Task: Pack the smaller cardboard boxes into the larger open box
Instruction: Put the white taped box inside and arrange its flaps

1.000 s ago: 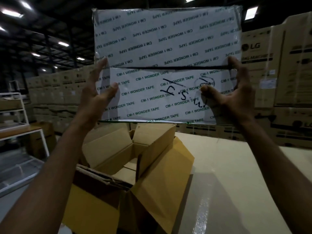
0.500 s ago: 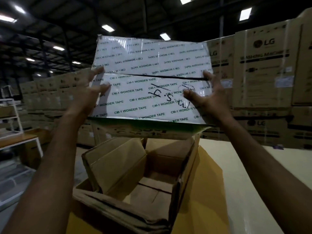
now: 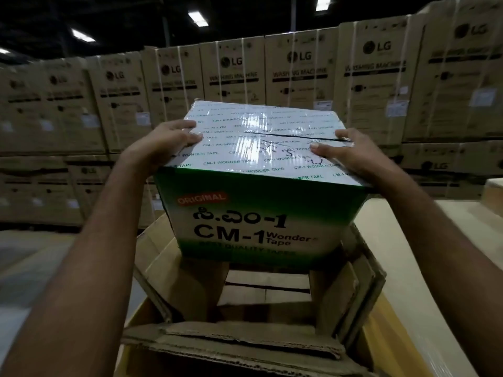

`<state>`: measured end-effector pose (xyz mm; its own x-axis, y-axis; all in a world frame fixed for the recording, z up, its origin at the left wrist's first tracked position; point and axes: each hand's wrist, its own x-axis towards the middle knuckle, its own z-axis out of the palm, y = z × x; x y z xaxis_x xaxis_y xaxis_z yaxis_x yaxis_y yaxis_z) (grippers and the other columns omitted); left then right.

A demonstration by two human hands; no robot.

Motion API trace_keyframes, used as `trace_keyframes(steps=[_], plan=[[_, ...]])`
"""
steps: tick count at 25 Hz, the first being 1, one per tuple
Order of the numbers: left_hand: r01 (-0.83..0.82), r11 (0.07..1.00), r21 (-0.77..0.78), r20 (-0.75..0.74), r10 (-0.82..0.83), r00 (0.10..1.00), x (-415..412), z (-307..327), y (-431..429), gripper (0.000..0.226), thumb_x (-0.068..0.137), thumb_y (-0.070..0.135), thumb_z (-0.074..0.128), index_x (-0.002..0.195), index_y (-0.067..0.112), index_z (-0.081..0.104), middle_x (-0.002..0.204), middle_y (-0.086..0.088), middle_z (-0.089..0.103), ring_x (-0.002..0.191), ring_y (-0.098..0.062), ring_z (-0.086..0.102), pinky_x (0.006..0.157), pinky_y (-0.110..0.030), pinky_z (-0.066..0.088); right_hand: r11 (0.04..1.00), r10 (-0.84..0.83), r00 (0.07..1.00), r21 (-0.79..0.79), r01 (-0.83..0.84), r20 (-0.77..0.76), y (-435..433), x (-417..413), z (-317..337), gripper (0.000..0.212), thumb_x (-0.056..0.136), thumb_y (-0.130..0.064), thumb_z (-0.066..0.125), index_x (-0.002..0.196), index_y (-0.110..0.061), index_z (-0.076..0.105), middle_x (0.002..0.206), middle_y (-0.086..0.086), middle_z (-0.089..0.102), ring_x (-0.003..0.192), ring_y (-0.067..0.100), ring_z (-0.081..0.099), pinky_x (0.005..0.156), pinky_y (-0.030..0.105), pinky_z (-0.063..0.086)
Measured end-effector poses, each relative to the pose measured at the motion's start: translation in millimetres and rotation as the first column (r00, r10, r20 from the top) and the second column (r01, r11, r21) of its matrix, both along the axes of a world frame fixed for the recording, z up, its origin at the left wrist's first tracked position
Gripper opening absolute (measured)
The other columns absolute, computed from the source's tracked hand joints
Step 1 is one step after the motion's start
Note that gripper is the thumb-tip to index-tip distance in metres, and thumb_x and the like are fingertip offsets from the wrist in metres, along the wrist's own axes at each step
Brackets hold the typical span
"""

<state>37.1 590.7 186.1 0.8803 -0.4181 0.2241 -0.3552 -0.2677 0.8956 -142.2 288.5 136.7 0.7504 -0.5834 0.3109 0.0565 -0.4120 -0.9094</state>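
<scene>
CM-1 Wonder Tape box (image 3: 258,213) held over the open cardboard box (image 3: 245,308), its lower part between the raised flaps, left hand (image 3: 160,148) and right hand (image 3: 351,153) each with grip clamped on a top edge, stacked LG washing machine cartons (image 3: 299,74) behind.

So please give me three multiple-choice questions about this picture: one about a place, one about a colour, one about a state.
1. Where is the green and white tape-wrapped cardboard box?
A. Above the large open brown cardboard box
B. On the floor
C. On a shelf

2. What colour is the "ORIGINAL" label?
A. Blue
B. Red
C. Black

3. How is the smaller box held?
A. By one hand
B. By no hand
C. By the left hand and right hand

Answers: 1 A, its lower edge hangs over the opening. 2 B, white letters on red. 3 C, fingers of both hands press its top edges.
</scene>
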Motion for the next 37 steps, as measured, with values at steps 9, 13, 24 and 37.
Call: trace_keyframes(steps=[9, 13, 24, 37], plan=[[0.104, 0.973, 0.207, 0.017, -0.11, 0.994, 61.5, 16.8, -22.7, 0.051, 0.098, 0.025, 0.066, 0.147, 0.023, 0.053, 0.143, -0.008, 0.055, 0.105, -0.019, 0.063, 0.081, -0.031, 0.049, 0.945, -0.265, 0.94, -0.253, 0.21, -0.212, -5.1, 10.5, 23.4, 0.104, 0.072, -0.07, 0.079, 0.154, -0.016, 0.044, 0.159, 0.01, 0.043, 0.121, 0.024, 0.05, 0.09, 0.035, 0.036], [0.072, 0.945, 0.318, 0.017, -0.081, 0.997, 83.5, 2.3, -31.7, 0.054, 0.1, 0.033, 0.063, 0.15, 0.02, 0.049, 0.15, -0.009, 0.049, 0.104, -0.022, 0.059, 0.081, -0.032, 0.045, 0.921, -0.287, 0.897, -0.354, 0.163, -0.335, -2.6, 37.6, 20.8, 0.096, 0.081, -0.073, 0.069, 0.153, -0.013, 0.045, 0.162, 0.01, 0.039, 0.14, 0.032, 0.045, 0.095, 0.037, 0.033], [-0.351, 0.904, -0.242, 0.538, 0.426, 0.727, 67.5, -34.9, -58.8, 0.022, 0.091, 0.036, 0.057, 0.107, 0.029, 0.071, 0.125, 0.007, 0.067, 0.119, -0.016, 0.06, 0.089, -0.034, 0.044, 0.961, -0.257, 0.82, -0.228, 0.159, -0.511, -40.4, 57.7, 11.5, 0.094, 0.082, -0.085, 0.052, 0.148, -0.018, 0.05, 0.126, 0.013, 0.063, 0.09, 0.029, 0.072, 0.07, 0.037, 0.058], [-0.379, 0.919, 0.106, 0.798, 0.149, 0.584, 17.5, -91.1, -108.2, 0.045, 0.1, 0.064, 0.041, 0.125, 0.034, 0.063, 0.151, 0.004, 0.046, 0.151, -0.018, 0.026, 0.117, -0.07, -0.01, 0.93, -0.197, 0.87, -0.366, 0.02, -0.452, -126.1, 108.5, -10.0, 0.056, 0.089, -0.041, 0.077, 0.129, -0.012, 0.052, 0.127, 0.01, 0.052, 0.116, 0.029, 0.054, 0.095, 0.041, 0.048]])
